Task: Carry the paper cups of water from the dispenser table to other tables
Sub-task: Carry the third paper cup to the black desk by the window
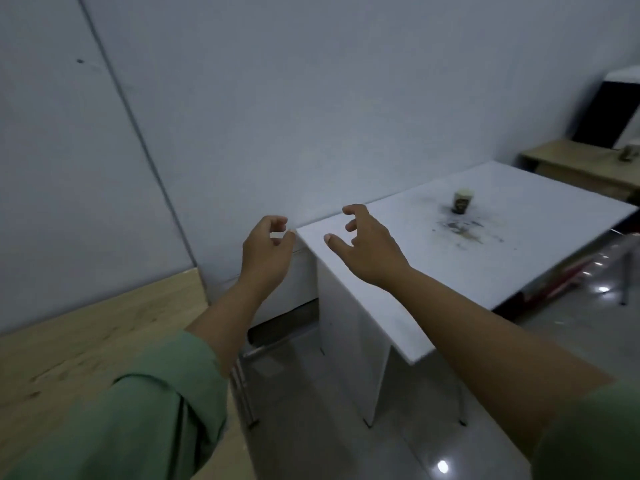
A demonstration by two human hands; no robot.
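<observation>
A paper cup [463,201] with a dark print stands upright on the white table [398,271], beside dark smudges on the top. Both my hands are raised in front of me and hold nothing. My left hand [266,251] hovers by the table's near left corner with its fingers curled and apart. My right hand [367,247] hangs over the table's left part, fingers spread, well short of the cup. A second small cup [627,154] stands on the wooden table [568,161] at the far right; it is blurred.
A wooden tabletop [69,341] lies at my lower left against the grey wall. A dark panel [609,116] stands behind the far wooden table. A chair frame [623,271] sits right of the white table. Glossy tiled floor [311,427] runs between the tables.
</observation>
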